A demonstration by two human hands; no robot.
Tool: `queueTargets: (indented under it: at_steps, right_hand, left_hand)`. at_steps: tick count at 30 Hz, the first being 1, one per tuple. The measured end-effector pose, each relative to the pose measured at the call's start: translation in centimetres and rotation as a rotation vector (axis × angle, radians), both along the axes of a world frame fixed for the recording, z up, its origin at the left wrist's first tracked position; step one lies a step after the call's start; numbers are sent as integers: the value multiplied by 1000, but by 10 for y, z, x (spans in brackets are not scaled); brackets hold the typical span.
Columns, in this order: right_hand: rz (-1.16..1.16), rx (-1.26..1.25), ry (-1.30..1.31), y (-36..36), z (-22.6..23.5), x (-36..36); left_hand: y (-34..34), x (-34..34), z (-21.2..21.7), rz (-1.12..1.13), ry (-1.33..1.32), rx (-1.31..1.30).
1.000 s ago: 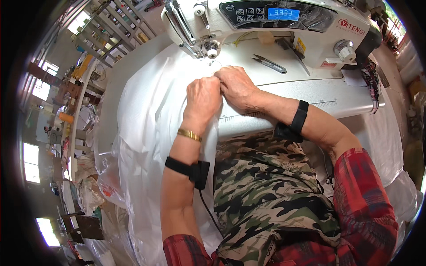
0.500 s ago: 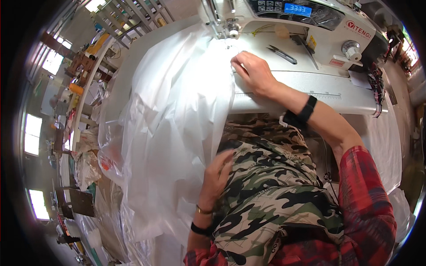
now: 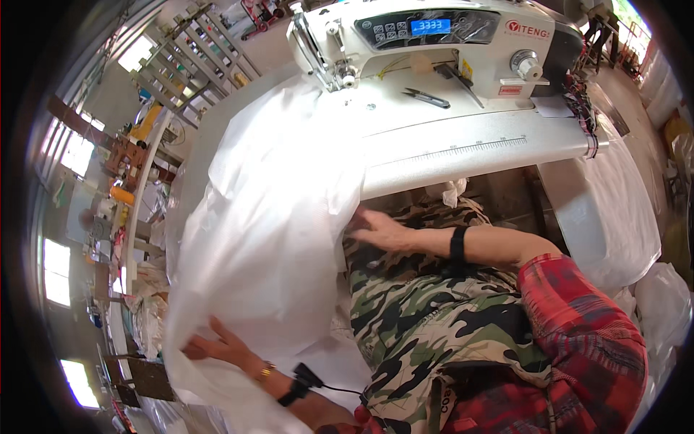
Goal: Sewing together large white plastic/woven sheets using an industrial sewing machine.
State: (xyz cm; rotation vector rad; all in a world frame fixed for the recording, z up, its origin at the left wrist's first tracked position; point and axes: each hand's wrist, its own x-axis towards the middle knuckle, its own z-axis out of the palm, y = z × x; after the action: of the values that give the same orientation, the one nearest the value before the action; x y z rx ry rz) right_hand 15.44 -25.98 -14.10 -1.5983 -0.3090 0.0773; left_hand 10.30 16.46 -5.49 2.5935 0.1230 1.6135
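Observation:
A large, thin white sheet of material (image 3: pixel 267 217) runs from under the head of a white sewing machine (image 3: pixel 477 58) and hangs down over the table's front edge. My left hand (image 3: pixel 217 346) lies against the sheet's lower left part, with fingers spread. At the sheet's right edge, just below the machine bed, is my right hand (image 3: pixel 379 230). Its fingers stretch toward the material, apart and somewhat blurred; the fingertips are partly lost at the edge. Neither hand shows a grip on the sheet.
Thread snips (image 3: pixel 426 98) lie on the machine bed beside a dark, slender tool (image 3: pixel 463 85). A ruler scale (image 3: pixel 463 148) runs along the front edge. Camouflage cloth (image 3: pixel 441 311) covers my lap. Clear plastic-wrapped bundles (image 3: pixel 607 224) hang at right. A metal rack (image 3: pixel 195 61) stands far left.
My right hand has come away from beside the needle, down to the sheet's edge. My left hand has moved left and onto the sheet, which has spread leftward. The view has shifted.

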Motion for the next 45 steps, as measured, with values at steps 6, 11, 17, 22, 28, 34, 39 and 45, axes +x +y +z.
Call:
queueTargets:
  at_steps: [6,11,17,22,28,34,39,45]
  right_hand:
    - [-246,-29,126,35,-21,25]
    - [42,-174,203,22,5,18]
    - [431,179,379,-45,86,-75]
    - [124,-178,583,-103,60,-93]
    - [-435,-865,-4,-119,57,-103]
    - [-195,-758,-802,-75,74,-83]
    - [488,-1099,-625,-53,24,-61]
    - [349,-555,-22,-45,10,-48]
  left_hand:
    - [16,111,27,240,715,-22]
    - [-1,138,-22,99,1002,-257]
    - [-18,128,-27,77,1021,-346]
    - [-25,117,-18,183,1047,-227]
    - [-106,47,-4,-268,395,-178]
    - [-230,-41,-38,-636,605,-76]
    - [-231,-43,-77,-431,700,22]
    - [-225,-36,-116,-454,643,11]
